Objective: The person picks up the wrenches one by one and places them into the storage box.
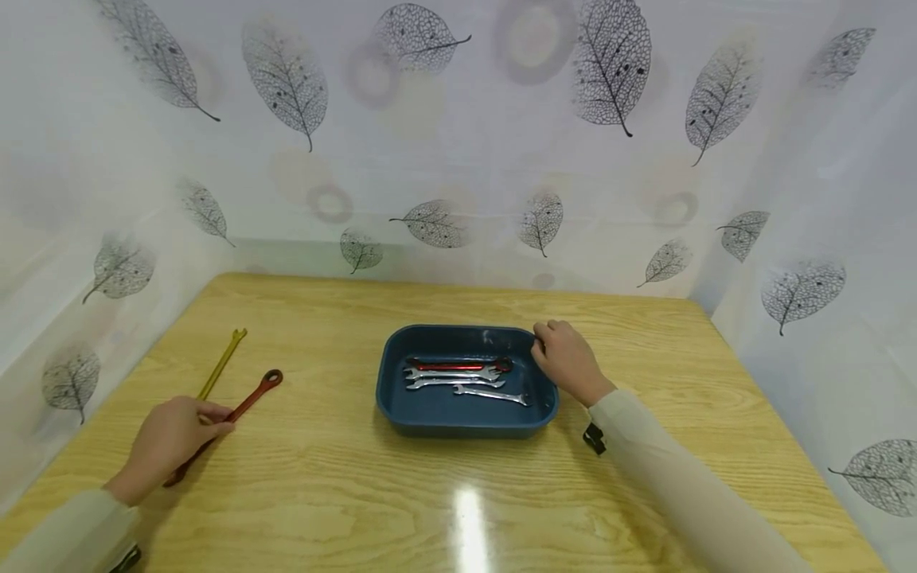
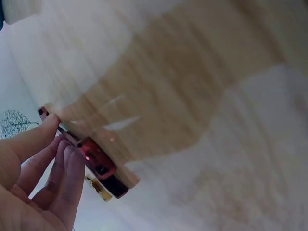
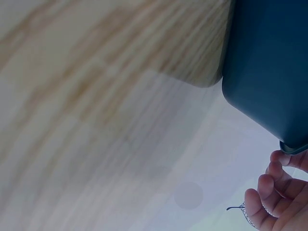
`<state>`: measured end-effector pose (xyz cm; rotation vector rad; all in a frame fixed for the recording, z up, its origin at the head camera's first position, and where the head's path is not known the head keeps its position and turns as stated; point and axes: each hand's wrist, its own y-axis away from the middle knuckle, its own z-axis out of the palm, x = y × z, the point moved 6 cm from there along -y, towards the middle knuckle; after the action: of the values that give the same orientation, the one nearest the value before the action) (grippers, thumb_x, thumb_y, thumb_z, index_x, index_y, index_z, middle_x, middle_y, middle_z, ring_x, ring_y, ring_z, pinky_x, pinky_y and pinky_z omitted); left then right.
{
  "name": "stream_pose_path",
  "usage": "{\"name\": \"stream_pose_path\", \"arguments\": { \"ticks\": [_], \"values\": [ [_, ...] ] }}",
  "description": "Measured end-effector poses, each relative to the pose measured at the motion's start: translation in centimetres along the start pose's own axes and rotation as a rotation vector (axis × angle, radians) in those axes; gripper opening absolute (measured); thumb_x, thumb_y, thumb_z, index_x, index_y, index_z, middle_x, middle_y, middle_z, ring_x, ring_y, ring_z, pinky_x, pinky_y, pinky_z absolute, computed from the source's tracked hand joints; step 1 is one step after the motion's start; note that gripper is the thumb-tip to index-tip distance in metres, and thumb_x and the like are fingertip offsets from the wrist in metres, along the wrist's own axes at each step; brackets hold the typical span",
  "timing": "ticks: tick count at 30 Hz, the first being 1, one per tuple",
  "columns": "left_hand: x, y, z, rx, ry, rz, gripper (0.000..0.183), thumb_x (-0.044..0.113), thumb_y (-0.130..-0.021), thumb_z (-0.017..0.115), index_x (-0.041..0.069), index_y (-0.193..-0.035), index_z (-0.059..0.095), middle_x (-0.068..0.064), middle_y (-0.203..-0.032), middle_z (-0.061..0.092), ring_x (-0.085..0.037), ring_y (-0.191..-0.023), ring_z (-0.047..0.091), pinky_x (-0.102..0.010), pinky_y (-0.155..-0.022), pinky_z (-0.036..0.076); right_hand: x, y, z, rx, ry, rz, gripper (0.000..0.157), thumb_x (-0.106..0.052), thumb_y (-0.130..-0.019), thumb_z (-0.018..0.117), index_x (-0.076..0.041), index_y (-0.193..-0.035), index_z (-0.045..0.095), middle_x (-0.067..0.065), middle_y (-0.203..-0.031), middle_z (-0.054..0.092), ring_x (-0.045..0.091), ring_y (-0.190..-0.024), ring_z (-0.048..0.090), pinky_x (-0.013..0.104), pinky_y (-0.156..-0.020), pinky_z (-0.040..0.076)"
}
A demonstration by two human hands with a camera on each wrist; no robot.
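At the left of the table, my left hand (image 1: 166, 439) pinches a red wrench (image 1: 252, 398) between thumb and fingers; its ring end points away from me. In the left wrist view the red wrench (image 2: 99, 159) runs past the fingertips. Beside it lies a yellow wrench (image 1: 224, 362), its near part hidden by the hand. My right hand (image 1: 571, 360) grips the rim of a dark blue basin (image 1: 466, 432) at its far right corner. Inside the basin lie a red wrench (image 1: 451, 366) and several silver wrenches (image 1: 494, 393).
The wood-grain table (image 1: 344, 509) has its far edge against a pale curtain (image 1: 466, 159) printed with leaves. More curtain hangs along the left and right sides. A bright light reflection shows on the table's near part.
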<state>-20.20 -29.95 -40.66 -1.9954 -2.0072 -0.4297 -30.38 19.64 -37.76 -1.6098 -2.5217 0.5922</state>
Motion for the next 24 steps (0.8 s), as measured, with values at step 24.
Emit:
{"name": "stream_pose_path", "arguments": {
  "ticks": [24],
  "values": [
    [-1.2, -0.8, 0.1, -0.028, 0.052, 0.009, 0.021, 0.021, -0.072, 0.077, 0.004, -0.084, 0.074, -0.002, -0.071, 0.071, -0.013, -0.062, 0.06, -0.04, -0.063, 0.049, -0.3, 0.1, -0.2, 0.004, -0.002, 0.005, 0.018, -0.008, -0.089, 0.05, -0.01, -0.071, 0.047, 0.003, -0.062, 0.039, 0.017, -0.057, 0.033, 0.029, -0.055, 0.029]
  ]
}}
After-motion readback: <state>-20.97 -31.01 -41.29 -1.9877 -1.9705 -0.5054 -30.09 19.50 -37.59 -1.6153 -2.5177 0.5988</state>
